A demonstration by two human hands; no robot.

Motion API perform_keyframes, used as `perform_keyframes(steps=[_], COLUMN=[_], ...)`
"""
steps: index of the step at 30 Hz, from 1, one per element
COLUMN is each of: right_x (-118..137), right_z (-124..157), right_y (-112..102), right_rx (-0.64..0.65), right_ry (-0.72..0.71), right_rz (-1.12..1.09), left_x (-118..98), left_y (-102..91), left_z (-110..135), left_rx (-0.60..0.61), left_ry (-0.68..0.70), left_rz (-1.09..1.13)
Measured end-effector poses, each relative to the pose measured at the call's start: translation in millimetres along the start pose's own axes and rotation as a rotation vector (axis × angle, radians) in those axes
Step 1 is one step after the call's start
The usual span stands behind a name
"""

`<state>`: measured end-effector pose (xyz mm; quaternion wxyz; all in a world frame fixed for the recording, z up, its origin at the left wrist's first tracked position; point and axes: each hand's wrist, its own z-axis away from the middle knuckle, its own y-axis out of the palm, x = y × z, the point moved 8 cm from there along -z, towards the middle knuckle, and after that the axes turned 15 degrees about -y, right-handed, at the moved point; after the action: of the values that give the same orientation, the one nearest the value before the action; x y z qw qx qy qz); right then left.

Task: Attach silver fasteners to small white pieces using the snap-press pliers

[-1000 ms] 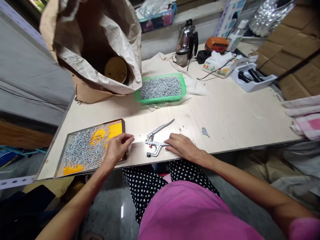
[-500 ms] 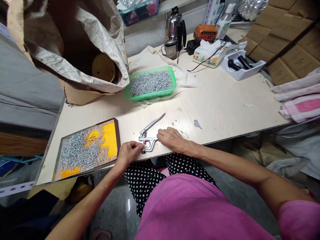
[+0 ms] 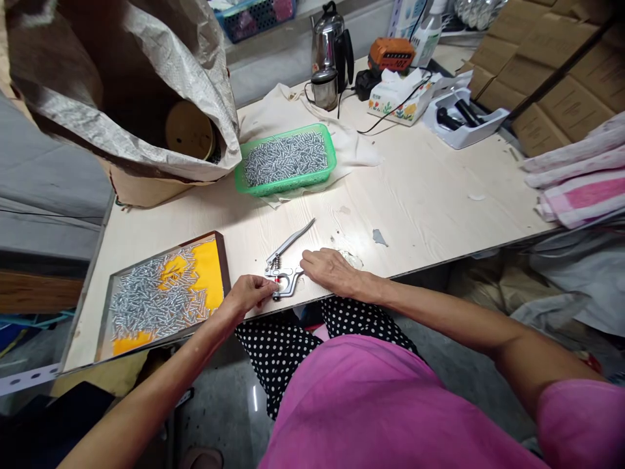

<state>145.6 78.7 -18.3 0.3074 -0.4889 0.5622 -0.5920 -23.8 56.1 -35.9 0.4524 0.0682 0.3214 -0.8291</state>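
Grey metal snap fastener pliers [image 3: 291, 279] lie near the table's front edge, their upper handle raised at a slant above a small spring. A red piece shows in the jaw. My right hand [image 3: 329, 268] is closed around the end of the lower handle, resting on the table. My left hand [image 3: 251, 291] is at the jaw with thumb and fingertips pinched together; whatever they hold is too small or hidden to make out. Left of that hand is a shallow tray [image 3: 221, 260] with a yellow lining, bearing a heap of small silvery metal pieces [image 3: 151, 299].
A green plastic basket [image 3: 286, 187] full of similar silvery pieces stands behind the pliers. A large open sack [image 3: 215, 78] is at the back left. A kettle [image 3: 328, 39], a metal cup [image 3: 324, 90], a tissue pack [image 3: 396, 104] and a white bin [image 3: 463, 133] line the back.
The whole view has shifted slightly, so things appear a little further left. Both hands keep their places at the pliers, and the upper handle stays raised.
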Motion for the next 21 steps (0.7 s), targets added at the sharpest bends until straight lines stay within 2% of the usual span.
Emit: perform_keyframes(steps=[4,8,12,17,21], right_x=[-9.0,-33.5,-52.6,-53.1,-47.5], right_z=[4.6,5.9,-2.0,-9.9,-11.0], right_y=[-5.1,-17.9,-16.4,-17.4,-22.3], right_rx=[-0.007,-0.072,-0.007,0.064,0.052], right_ry=[0.025,0.022,-0.035,-0.034,-0.011], right_rz=[-0.057,-0.038,-0.039,-0.049,-0.045], left_x=[0.4,4.2,6.7,2.4,3.4], left_y=[2.6,3.4,3.3,4.2,3.7], left_z=[1.5,0.7,0.6,3.4,3.4], left_rx=[0.046,0.051,0.038,0.034,0.042], left_ry=[-0.044,-0.045,-0.052,-0.05,-0.038], left_rz=[0.036,0.064,0.075,0.063,0.042])
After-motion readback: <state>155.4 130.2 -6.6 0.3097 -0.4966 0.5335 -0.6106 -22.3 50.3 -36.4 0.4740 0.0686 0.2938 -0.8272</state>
